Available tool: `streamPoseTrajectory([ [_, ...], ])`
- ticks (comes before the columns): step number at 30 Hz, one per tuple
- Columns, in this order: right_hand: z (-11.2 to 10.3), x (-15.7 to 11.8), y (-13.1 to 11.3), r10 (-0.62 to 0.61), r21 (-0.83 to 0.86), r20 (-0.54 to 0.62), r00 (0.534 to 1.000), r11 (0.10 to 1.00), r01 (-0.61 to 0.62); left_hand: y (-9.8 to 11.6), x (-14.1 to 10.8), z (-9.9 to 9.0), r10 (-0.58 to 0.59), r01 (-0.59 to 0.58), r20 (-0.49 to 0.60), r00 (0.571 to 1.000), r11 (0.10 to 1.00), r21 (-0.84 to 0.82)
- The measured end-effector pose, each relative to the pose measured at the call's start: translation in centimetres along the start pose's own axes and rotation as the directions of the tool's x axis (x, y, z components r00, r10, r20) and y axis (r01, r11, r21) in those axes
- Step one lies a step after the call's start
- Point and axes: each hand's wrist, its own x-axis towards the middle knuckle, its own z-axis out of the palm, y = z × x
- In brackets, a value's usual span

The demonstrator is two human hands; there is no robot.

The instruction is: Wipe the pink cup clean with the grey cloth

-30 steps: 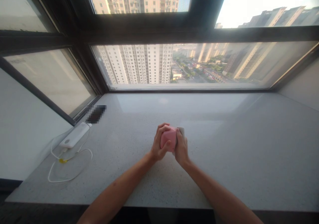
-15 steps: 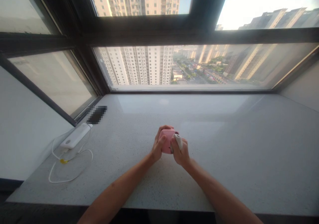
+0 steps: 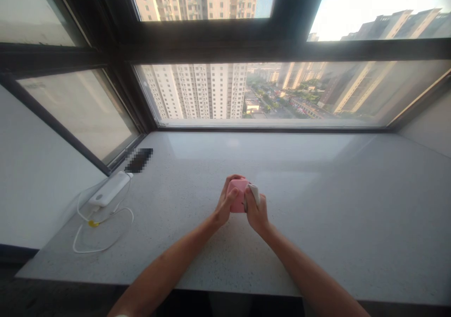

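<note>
My left hand is wrapped round the left side of a small pink box-like object, its thumb across the front face. What kind of object it is I cannot make out. My right hand is closed on a folded whitish cloth, the thumb pressing it against the pink object's right side. Both hands are held close together above the speckled grey sill, near its middle. The palms and the back of the pink object are hidden.
On the left of the stone sill lies a white power bank with a looped white cable and a yellow tie. Behind it is a dark pixelated item. Dark-framed windows border the sill's back and left.
My right hand and the cloth have shifted slightly on the pink object's right side, and the cloth now covers its upper right edge. The left hand keeps its hold. The view has moved slightly.
</note>
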Motion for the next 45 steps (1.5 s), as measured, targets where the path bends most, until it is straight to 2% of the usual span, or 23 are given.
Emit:
streamPoseTrajectory([
  [1, 0.1, 0.2, -0.2, 0.081, 0.049, -0.038, 0.996, 0.996, -0.079, -0.2, 0.0, -0.3, 0.028, -0.028, 0.008, 1.000, 0.999, 0.046],
  [3, 0.5, 0.5, -0.7, 0.206, 0.179, -0.106, 0.973, 0.966, -0.185, -0.8, 0.0, -0.9, 0.164, -0.173, 0.063, 0.984, 0.970, 0.174],
  [5, 1.0, 0.7, -1.3, 0.249, 0.300, -0.150, 0.957, 0.934, -0.196, -1.4, 0.1, -1.4, 0.311, -0.346, 0.161, 0.937, 0.893, 0.288],
  [7, 1.2, 0.5, -1.6, 0.240, 0.342, -0.169, 0.956, 0.924, -0.171, -1.6, 0.1, -1.6, 0.361, -0.417, 0.217, 0.907, 0.845, 0.336],
  [10, 1.1, -0.2, -1.2, 0.161, 0.232, -0.162, 0.974, 0.965, -0.121, -1.5, 0.0, -1.1, 0.301, -0.329, 0.145, 0.943, 0.910, 0.252],
  [14, 0.2, -0.6, 0.1, -0.043, 0.021, -0.072, 0.997, 0.999, 0.044, -0.7, -0.4, -0.2, 0.166, -0.169, 0.050, 0.985, 0.983, 0.070],
  [17, -0.6, 0.0, 0.4, -0.194, -0.090, 0.057, 0.979, 0.976, 0.198, 0.0, -0.4, 0.2, 0.091, -0.091, 0.009, 0.996, 0.996, -0.018],
  [20, -1.2, 0.8, 0.1, -0.251, -0.139, 0.173, 0.953, 0.951, 0.276, 0.4, -0.2, 0.3, 0.008, -0.008, -0.007, 1.000, 0.996, -0.092],
  [22, -1.3, 1.0, 0.0, -0.239, -0.131, 0.170, 0.956, 0.956, 0.262, 0.2, -0.2, 0.3, -0.018, 0.018, -0.002, 1.000, 0.995, -0.097],
  [24, -1.0, 0.8, -0.1, -0.209, -0.112, 0.135, 0.968, 0.968, 0.225, -0.1, -0.3, 0.2, 0.010, -0.010, 0.003, 1.000, 0.999, -0.045],
  [27, 0.0, 0.1, -0.6, -0.028, -0.003, -0.017, 0.999, 1.000, 0.028, -0.7, -0.4, -0.1, 0.213, -0.213, 0.013, 0.977, 0.963, 0.166],
  [29, 0.6, -0.2, -1.0, 0.115, 0.116, -0.108, 0.987, 0.988, -0.103, -0.7, -0.4, -0.3, 0.321, -0.323, 0.055, 0.946, 0.903, 0.283],
  [31, 0.6, -0.4, -1.2, 0.157, 0.159, -0.131, 0.979, 0.978, -0.136, -0.5, -0.3, -0.3, 0.283, -0.289, 0.061, 0.957, 0.921, 0.261],
  [34, -0.1, -0.4, -1.1, 0.024, 0.054, -0.019, 1.000, 0.998, -0.023, -0.1, -0.1, -0.1, 0.060, -0.062, 0.049, 0.997, 0.997, 0.035],
  [36, -0.5, -0.3, -0.9, -0.052, -0.003, 0.069, 0.996, 0.999, 0.052, -0.1, -0.2, 0.0, -0.003, 0.005, 0.056, 0.998, 0.999, -0.038],
  [38, -0.4, -0.2, -0.9, -0.003, 0.021, 0.048, 0.999, 1.000, 0.002, -0.3, -0.3, -0.1, 0.097, -0.098, 0.037, 0.995, 0.995, 0.032],
  [41, 0.3, -0.3, -1.0, 0.165, 0.159, -0.089, 0.982, 0.976, -0.149, -0.6, -0.2, -0.4, 0.304, -0.310, 0.064, 0.951, 0.923, 0.229],
  [43, 0.5, -0.4, -0.9, 0.170, 0.169, -0.105, 0.980, 0.974, -0.151, -0.5, -0.1, -0.5, 0.270, -0.277, 0.063, 0.961, 0.936, 0.217],
  [45, 0.3, -0.4, -0.8, 0.072, 0.083, -0.046, 0.996, 0.994, -0.068, -0.3, 0.0, -0.4, 0.119, -0.124, 0.060, 0.991, 0.989, 0.086],
])
